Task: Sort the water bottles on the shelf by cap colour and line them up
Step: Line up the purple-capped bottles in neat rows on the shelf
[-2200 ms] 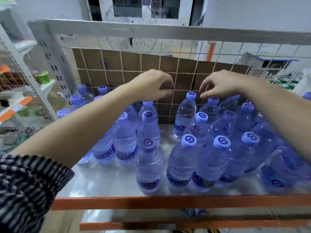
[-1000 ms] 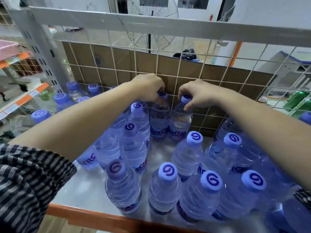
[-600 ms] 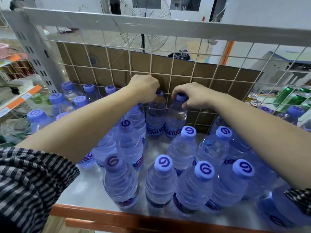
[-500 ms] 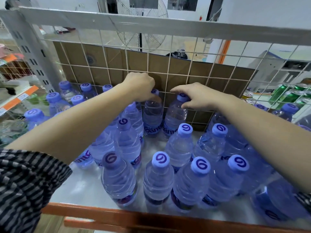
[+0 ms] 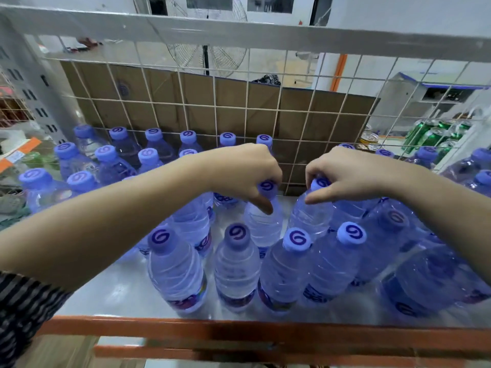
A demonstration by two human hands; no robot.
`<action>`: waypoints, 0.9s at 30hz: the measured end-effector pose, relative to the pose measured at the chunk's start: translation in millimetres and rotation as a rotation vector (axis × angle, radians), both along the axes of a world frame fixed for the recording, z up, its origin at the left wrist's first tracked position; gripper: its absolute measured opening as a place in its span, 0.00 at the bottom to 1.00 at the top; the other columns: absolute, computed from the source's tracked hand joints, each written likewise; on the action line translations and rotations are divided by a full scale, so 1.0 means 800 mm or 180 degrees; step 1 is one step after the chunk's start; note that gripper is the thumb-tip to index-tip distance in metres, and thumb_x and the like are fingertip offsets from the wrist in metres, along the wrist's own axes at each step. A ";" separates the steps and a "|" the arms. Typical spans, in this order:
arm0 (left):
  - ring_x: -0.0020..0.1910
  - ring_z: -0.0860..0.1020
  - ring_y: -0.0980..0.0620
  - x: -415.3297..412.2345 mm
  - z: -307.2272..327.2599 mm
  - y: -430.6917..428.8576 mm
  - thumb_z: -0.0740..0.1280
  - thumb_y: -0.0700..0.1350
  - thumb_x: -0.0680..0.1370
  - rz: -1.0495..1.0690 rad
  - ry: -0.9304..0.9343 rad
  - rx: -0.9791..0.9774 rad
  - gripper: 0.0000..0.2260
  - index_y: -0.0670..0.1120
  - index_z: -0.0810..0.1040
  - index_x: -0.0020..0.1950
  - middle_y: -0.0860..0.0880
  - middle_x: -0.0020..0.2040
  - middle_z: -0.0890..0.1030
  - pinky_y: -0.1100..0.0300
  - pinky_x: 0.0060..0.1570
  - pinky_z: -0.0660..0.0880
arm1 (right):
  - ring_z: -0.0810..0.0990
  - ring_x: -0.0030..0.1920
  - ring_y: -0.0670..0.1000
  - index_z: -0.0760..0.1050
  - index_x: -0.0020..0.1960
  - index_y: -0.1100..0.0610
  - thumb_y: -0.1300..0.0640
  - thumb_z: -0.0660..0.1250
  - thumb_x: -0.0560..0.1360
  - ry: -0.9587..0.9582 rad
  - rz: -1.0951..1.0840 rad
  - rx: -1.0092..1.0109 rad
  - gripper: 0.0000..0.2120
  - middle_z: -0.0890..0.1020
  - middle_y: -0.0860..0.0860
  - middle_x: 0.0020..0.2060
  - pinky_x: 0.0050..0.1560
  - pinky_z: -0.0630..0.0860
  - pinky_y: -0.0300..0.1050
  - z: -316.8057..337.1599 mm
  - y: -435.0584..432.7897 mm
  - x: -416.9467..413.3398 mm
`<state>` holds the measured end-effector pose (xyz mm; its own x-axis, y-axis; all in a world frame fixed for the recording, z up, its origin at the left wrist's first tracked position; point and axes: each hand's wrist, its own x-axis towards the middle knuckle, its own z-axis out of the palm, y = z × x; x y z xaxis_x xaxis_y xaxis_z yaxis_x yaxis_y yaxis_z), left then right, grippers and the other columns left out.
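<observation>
L hand (image 5: 247, 171), mid-frame, has fingers curled over the purple cap of the L bottle (image 5: 263, 224), w/ the thumb pointing down along its neck. R hand (image 5: 342, 176), just right of it, clamps fingers & thumb round the cap of the R bottle (image 5: 310, 216). The two bottles are just beside each other mid-shelf, behind the front row (image 5: 237, 261) of four purple-capped bottles near the orange rail (image 5: 239, 330). Their bases are hidden, so can't tell if they're lifted or standing. Back row (image 5: 188, 140), same caps, lines up along the wire mesh (image 5: 247, 110), from upper left to ctr. More bottles bunch at the left & right edges. Cardboard (image 5: 186, 102) stands behind the mesh. Shelf (image 5: 114, 290) is pale & glossy. Green cans (image 5: 430, 134) are upper right, beyond the mesh. Striped sleeve (image 5: 24, 309) is lower left.
</observation>
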<state>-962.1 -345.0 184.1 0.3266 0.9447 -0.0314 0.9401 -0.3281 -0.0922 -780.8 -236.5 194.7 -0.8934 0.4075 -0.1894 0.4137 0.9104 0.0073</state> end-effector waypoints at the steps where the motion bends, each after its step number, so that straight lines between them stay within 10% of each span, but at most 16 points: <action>1: 0.39 0.67 0.54 -0.007 0.002 -0.001 0.69 0.63 0.72 0.0024 0.0026 0.0025 0.21 0.49 0.80 0.55 0.56 0.34 0.69 0.61 0.35 0.56 | 0.74 0.34 0.42 0.79 0.47 0.53 0.42 0.70 0.72 0.0088 0.0061 0.0092 0.15 0.75 0.44 0.30 0.38 0.71 0.44 0.000 0.001 -0.005; 14: 0.33 0.70 0.46 -0.082 0.006 0.002 0.70 0.64 0.70 0.0914 0.0026 0.0021 0.24 0.41 0.79 0.42 0.46 0.31 0.73 0.52 0.36 0.69 | 0.72 0.42 0.49 0.80 0.55 0.53 0.49 0.74 0.70 0.0491 0.0412 -0.0003 0.15 0.76 0.49 0.39 0.36 0.61 0.42 -0.005 0.001 -0.107; 27: 0.32 0.67 0.54 -0.074 -0.002 -0.006 0.75 0.54 0.70 0.0997 -0.0408 0.0176 0.20 0.50 0.80 0.59 0.57 0.30 0.70 0.63 0.33 0.60 | 0.77 0.46 0.53 0.79 0.54 0.55 0.49 0.75 0.69 0.0692 0.0254 -0.0088 0.17 0.80 0.52 0.44 0.43 0.71 0.47 -0.020 0.014 -0.096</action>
<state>-1021.1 -350.1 182.4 0.0184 0.9988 0.0452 0.9995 -0.0195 0.0237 -857.4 -225.6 179.0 -0.9435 0.3313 0.0011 0.3295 0.9389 -0.0995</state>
